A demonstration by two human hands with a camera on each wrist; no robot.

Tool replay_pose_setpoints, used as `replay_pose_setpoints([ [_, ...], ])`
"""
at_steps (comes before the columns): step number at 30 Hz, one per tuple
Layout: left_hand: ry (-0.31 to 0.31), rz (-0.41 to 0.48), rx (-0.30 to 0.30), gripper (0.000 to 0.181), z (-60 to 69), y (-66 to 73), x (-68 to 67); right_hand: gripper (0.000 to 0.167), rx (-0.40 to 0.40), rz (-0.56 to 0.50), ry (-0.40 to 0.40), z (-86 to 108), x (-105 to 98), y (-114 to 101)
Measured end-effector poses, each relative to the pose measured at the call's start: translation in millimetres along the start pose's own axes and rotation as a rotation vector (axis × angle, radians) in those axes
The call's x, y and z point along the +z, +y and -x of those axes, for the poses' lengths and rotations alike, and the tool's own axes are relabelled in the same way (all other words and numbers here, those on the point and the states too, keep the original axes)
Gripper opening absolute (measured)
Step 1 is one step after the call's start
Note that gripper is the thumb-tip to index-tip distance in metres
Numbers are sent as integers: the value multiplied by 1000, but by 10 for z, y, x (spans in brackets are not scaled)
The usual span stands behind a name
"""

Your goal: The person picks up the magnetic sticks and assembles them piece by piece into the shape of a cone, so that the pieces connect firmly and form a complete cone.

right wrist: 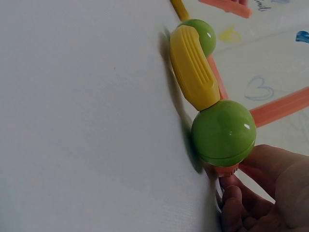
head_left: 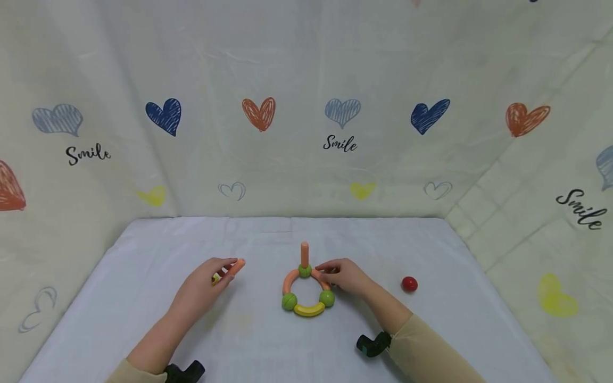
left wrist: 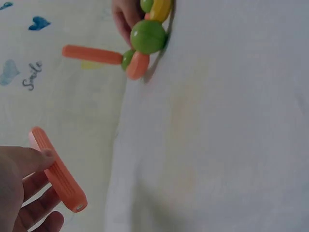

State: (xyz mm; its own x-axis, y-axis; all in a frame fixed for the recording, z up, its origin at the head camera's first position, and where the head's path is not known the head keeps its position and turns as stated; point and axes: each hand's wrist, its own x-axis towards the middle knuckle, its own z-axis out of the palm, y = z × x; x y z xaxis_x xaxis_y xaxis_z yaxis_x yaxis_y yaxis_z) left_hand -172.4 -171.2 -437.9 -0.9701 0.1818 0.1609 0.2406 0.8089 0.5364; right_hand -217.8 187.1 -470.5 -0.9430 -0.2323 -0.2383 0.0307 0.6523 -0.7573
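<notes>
A ring of curved orange and yellow pieces joined by green balls lies on the table, its yellow curved piece (head_left: 309, 309) nearest me. From the far green ball (head_left: 305, 271) a straight orange stick (head_left: 304, 254) rises. My right hand (head_left: 346, 275) pinches the ring's right orange curved piece (head_left: 317, 275); the right wrist view shows these fingers beside a green ball (right wrist: 224, 133). To the left, my left hand (head_left: 203, 287) holds a loose orange stick (left wrist: 59, 171) between thumb and fingers, apart from the ring. A small yellow piece (head_left: 216, 278) peeks out by the left hand, mostly hidden.
A red ball (head_left: 409, 284) sits on the table right of my right hand. White cloth (head_left: 268, 351) covers the table, and a heart-printed curtain (head_left: 297, 64) hangs behind and along the sides. Dark camera mounts (head_left: 373, 344) are strapped at both wrists.
</notes>
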Motion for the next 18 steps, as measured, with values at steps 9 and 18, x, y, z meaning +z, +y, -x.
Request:
replay_pose_setpoints([
  [9, -39, 176, -74, 44, 24, 393, 329, 26, -14, -17, -8, -17, 9, 20],
  [18, -62, 308, -7, 48, 36, 598, 493, 26, -14, -14, 1, 7, 2, -2],
])
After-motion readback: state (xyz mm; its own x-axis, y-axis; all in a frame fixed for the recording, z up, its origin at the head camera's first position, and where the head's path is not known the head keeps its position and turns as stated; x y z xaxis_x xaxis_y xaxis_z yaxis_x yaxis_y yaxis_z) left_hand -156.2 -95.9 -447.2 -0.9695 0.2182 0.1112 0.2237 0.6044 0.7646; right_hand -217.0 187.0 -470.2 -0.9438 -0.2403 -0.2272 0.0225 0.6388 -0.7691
